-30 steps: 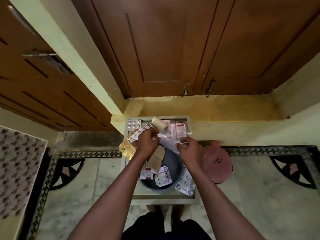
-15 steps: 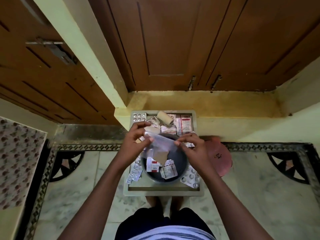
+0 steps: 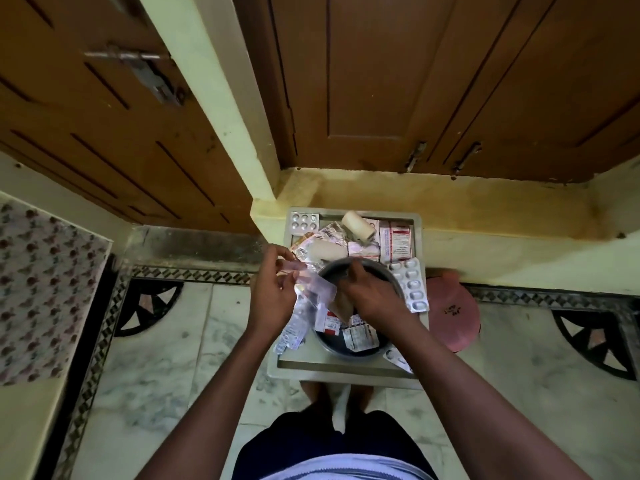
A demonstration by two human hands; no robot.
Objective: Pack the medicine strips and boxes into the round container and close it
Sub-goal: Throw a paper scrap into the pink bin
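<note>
A dark round container [image 3: 332,346] stands on a grey square tray [image 3: 346,370]. Small medicine boxes [image 3: 358,336] lie inside it. My left hand [image 3: 272,292] pinches a clear plastic pouch [image 3: 313,291] at the container's left rim. My right hand [image 3: 369,296] reaches into the container, its fingers closed on a brown paper piece [image 3: 343,306]. Loose strips [image 3: 410,284] and red-white boxes [image 3: 398,241] lie on the tray's far part, with a blister strip [image 3: 304,221] at the far left corner. The reddish round lid [image 3: 453,311] lies on the floor to the right.
A cream bandage roll [image 3: 358,225] sits among the medicines at the back. More strips [image 3: 292,332] hang over the tray's left side. The tray stands on a marble floor against a yellow step below brown wooden doors [image 3: 381,81]. A patterned cloth [image 3: 38,289] is at the left.
My left hand drew the clear pouch out to the left of the container. My right hand let go of it and dipped into the container onto the brown paper.
</note>
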